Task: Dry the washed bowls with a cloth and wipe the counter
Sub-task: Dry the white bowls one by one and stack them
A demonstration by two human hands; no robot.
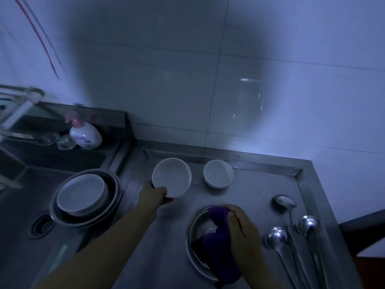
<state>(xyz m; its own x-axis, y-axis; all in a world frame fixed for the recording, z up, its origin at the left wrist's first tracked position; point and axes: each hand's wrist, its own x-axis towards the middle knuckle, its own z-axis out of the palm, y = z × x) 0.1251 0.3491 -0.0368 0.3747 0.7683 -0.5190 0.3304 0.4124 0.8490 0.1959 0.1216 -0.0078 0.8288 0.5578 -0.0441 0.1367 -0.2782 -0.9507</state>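
My left hand (pixel 153 195) grips the near rim of a white bowl (pixel 171 177) on the steel counter (pixel 260 184). A second, smaller white bowl (pixel 218 173) stands to its right, untouched. My right hand (pixel 242 228) holds a purple cloth (pixel 218 243) bunched over a shallow metal dish (pixel 192 236) near the counter's front. In the sink on the left, another white bowl (pixel 81 193) lies inside a stack of metal bowls (pixel 115 197).
Three steel ladles (pixel 291 236) lie at the counter's right side. A soap pump bottle (pixel 85 133) and clear glasses (pixel 65 141) stand behind the sink (pixel 25 201). The tap (pixel 18 109) is at far left. The tiled wall backs the counter.
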